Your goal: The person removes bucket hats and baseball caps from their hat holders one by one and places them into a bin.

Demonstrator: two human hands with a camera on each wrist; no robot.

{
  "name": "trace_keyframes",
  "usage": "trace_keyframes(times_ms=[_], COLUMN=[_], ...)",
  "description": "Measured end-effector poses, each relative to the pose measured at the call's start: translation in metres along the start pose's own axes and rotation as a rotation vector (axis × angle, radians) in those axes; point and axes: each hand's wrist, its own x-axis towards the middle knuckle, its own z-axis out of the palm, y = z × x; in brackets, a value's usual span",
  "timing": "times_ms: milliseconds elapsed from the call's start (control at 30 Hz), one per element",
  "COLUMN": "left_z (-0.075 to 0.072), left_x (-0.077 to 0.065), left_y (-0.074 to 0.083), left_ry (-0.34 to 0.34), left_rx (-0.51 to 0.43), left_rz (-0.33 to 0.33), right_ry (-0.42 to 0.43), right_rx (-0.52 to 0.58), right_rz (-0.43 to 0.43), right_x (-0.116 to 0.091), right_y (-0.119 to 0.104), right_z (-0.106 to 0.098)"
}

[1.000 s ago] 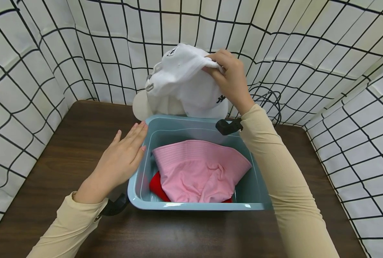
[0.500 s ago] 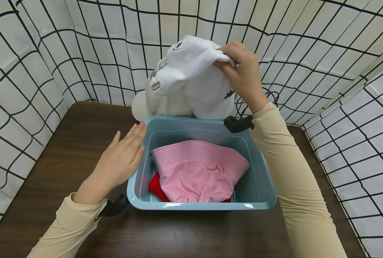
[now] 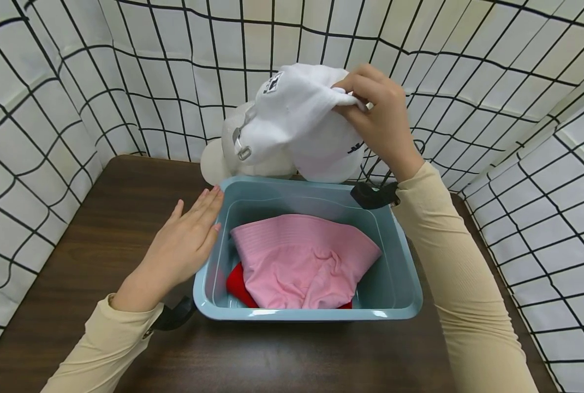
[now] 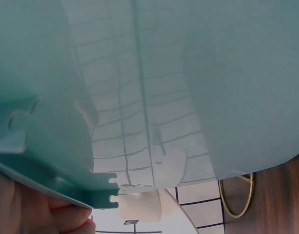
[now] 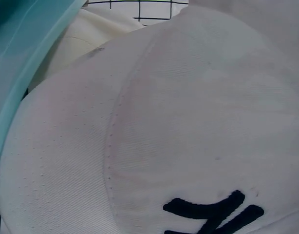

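Note:
Behind the basin's back rim, my right hand (image 3: 382, 117) pinches the edge of a white cap (image 3: 307, 103) between thumb and fingers. Black stitching marks its crown, and a metal buckle shows on the strap; the right wrist view is nearly filled by the crown (image 5: 188, 112). A cream cap (image 3: 267, 161) sits behind it, partly hidden. My left hand (image 3: 176, 243) lies with straight fingers along the left rim of a light blue plastic basin (image 3: 308, 314). In the left wrist view, the fingers (image 4: 66, 219) touch the rim beside the basin's outer wall (image 4: 237, 97).
Inside the basin lies a pink bucket hat (image 3: 307, 262), on top of a red cloth item (image 3: 240, 286) that is mostly covered. The dark wooden table (image 3: 282, 355) is enclosed by black wire grid walls with white sheeting (image 3: 174, 82). Thin dark loops (image 3: 419, 146) show behind my right wrist.
My right hand has shifted to the right with the white cap, rising a little and then dipping again. The left hand, basin and pink hat stay almost where they were.

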Motion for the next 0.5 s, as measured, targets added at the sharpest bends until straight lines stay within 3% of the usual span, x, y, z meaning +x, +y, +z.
trace_keyframes(times_ms=[333,500], left_z=[0.001,0.002], left_x=[0.000,0.001], left_y=[0.000,0.000], left_ry=[0.012,0.015], left_rx=[0.001,0.005], left_rz=[0.003,-0.001], right_ry=[0.021,-0.060], right_rx=[-0.049,-0.038], right_rz=[-0.036,-0.036], right_x=[0.006,0.007], right_y=[-0.008,-0.013], right_z=[-0.017,-0.025])
